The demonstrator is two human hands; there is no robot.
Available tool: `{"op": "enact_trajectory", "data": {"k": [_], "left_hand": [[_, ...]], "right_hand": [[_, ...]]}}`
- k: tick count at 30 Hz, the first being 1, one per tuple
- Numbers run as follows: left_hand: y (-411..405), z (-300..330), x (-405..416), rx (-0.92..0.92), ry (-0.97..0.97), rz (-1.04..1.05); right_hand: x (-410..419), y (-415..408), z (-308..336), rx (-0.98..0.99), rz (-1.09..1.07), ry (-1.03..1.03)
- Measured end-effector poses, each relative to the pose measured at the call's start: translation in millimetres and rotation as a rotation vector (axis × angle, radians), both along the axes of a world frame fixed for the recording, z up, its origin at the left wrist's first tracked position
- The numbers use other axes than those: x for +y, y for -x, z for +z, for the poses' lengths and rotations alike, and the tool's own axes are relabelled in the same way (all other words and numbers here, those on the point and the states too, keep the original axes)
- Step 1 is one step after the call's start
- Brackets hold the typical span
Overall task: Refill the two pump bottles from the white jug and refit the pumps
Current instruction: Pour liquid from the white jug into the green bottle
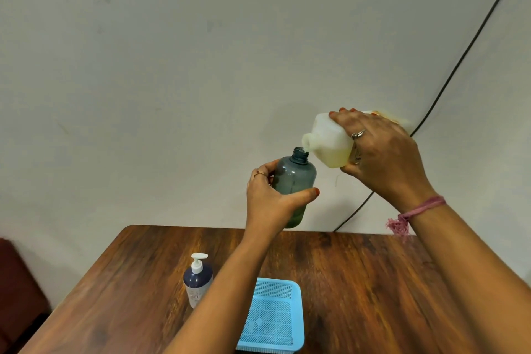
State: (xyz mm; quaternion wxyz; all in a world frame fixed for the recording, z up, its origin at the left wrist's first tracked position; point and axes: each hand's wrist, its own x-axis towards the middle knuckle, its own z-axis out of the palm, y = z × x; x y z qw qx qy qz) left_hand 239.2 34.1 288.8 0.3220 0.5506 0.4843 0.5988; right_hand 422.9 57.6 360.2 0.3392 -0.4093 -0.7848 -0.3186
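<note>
Aloft, right hand (382,152) tips the grasped white jug (327,142) — left hand (270,201) grips the grey bottle (293,178).

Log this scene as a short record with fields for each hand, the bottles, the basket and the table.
left hand: holds grey bottle in the air, pump off
right hand: tips white jug, spout at the bottle's open neck
second bottle: dark, upright on table, white pump fitted
basket: blue, on table, nothing visible inside
table: brown wood
</note>
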Motion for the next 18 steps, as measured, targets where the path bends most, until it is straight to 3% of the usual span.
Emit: {"op": "enact_trajectory", "data": {"k": [18], "left_hand": [[1.0,1.3,-1.0,-0.009,-0.001,-0.001]], "right_hand": [[-1.1,2.5,1.7,-0.01,-0.001,-0.031]]}}
